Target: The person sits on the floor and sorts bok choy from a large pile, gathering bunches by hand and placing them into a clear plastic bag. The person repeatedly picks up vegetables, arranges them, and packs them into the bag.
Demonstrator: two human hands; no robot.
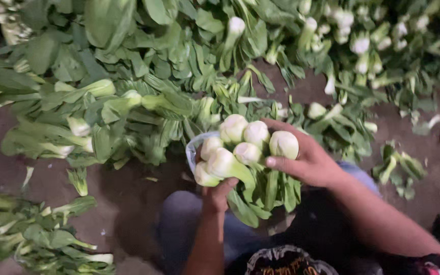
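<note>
Closest to the camera, at the bottom edge, sits a dark bag with a crinkled pale rim [285, 259], partly cut off by the frame. Just above it are the person's knees in grey-blue trousers [179, 219], over bare brown earth [128, 198].

The left hand [219, 196] comes up from below, its fingers curled closed around the leafy lower part of a bundle of pale-stemmed green bok choy heads [245, 147]. The right hand [309, 160] reaches in from the right, closed over the bundle's side, thumb pressed against a white stem base and fingers wrapped round the far side. The bundle is held between both hands above the knees, its rounded white cut ends turned up toward the camera and its dark green leaves hanging down. A thin clear plastic sleeve [193, 147] shows at the bundle's left edge, touching the stems; how far round it goes I cannot tell.

To the lower left, a small heap of loose green bok choy plants [42, 234] lies on the earth, well apart from the hands. To the right, a few scattered trimmed green leaves and stems [398, 168] lie on the ground.

Beyond the hands, a large pile of green bok choy [143, 66] stretches across the whole upper frame, leaves overlapping, white stem ends showing here and there, those at the upper right blurred.
</note>
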